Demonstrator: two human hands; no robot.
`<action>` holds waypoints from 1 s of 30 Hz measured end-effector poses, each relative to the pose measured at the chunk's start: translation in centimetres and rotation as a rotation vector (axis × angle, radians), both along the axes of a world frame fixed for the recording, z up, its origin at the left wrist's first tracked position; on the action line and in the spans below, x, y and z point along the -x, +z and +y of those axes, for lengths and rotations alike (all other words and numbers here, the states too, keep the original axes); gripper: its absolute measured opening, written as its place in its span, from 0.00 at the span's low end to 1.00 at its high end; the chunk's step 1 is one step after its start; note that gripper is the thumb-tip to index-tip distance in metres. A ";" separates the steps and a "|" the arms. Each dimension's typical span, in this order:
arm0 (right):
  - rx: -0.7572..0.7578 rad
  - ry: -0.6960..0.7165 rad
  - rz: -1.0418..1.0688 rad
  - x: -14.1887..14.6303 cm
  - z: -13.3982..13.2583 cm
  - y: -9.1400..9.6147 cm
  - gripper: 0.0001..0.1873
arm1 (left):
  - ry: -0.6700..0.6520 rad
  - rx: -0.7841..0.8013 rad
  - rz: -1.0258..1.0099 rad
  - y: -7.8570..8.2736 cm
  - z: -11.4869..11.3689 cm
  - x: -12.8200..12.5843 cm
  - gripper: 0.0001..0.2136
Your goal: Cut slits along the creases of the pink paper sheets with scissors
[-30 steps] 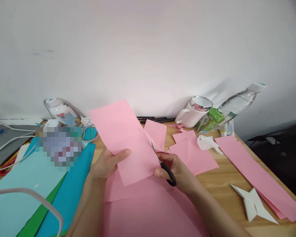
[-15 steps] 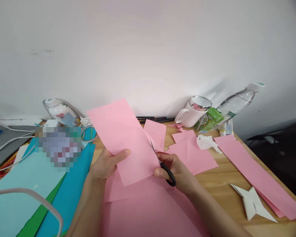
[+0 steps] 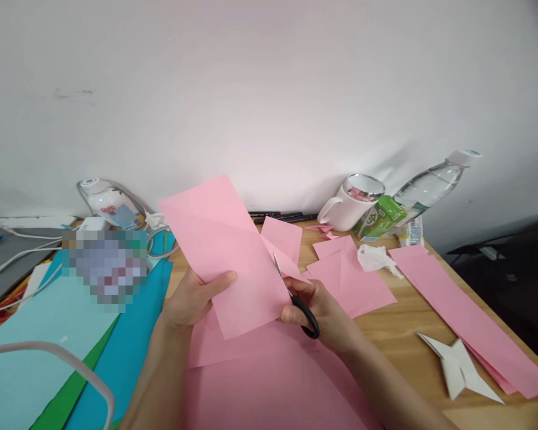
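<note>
My left hand (image 3: 199,298) pinches the left edge of a pink paper sheet (image 3: 233,257), thumb on top and fingers behind it. The sheet is held up at a tilt above the desk. My right hand (image 3: 311,307) is closed round black-handled scissors (image 3: 305,315), their blades at the sheet's right edge. Part of the blades is hidden by the paper. A narrow pink flap shows beyond the blades; whether it is still joined to the sheet I cannot tell. Larger pink paper (image 3: 269,388) lies below both hands.
Pink squares (image 3: 345,275), a crumpled tissue (image 3: 376,258), pink strips (image 3: 470,322) and a folded white paper star (image 3: 459,370) lie right. Behind stand a mug (image 3: 341,209), green carton (image 3: 379,218) and bottle (image 3: 434,182). Blue sheets (image 3: 130,340) and a cable (image 3: 72,358) are left.
Hardly anything differs. The top of the held sheet has shifted slightly upward, and the narrow flap by the blades sits a little differently. Both hands stay in place.
</note>
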State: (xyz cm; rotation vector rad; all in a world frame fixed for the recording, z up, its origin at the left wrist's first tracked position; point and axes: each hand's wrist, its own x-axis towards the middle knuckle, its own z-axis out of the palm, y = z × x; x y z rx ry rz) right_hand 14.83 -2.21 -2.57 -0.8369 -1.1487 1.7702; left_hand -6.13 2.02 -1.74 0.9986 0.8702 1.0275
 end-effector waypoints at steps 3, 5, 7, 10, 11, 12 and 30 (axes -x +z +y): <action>-0.014 0.000 -0.017 0.0 0.0 0.1 0.15 | 0.007 0.012 -0.004 0.0 0.1 0.0 0.16; -0.014 0.002 -0.023 0.0 0.0 0.3 0.15 | 0.007 0.020 -0.009 0.0 0.1 0.0 0.16; -0.014 0.005 -0.022 0.1 0.0 0.5 0.16 | 0.010 0.026 -0.018 -0.1 0.1 0.0 0.17; -0.017 0.004 -0.034 0.2 0.1 0.7 0.17 | 0.005 0.045 -0.025 0.0 0.0 0.0 0.17; -0.016 0.001 -0.043 0.2 0.1 0.7 0.17 | 0.005 0.053 -0.024 0.1 0.0 0.0 0.17; -0.014 -0.002 -0.052 0.2 0.1 0.7 0.17 | 0.006 0.059 -0.023 0.1 0.0 0.0 0.17; 0.042 -0.026 -0.008 0.2 0.0 0.4 0.16 | 0.037 0.112 -0.056 0.7 -0.2 -0.4 0.18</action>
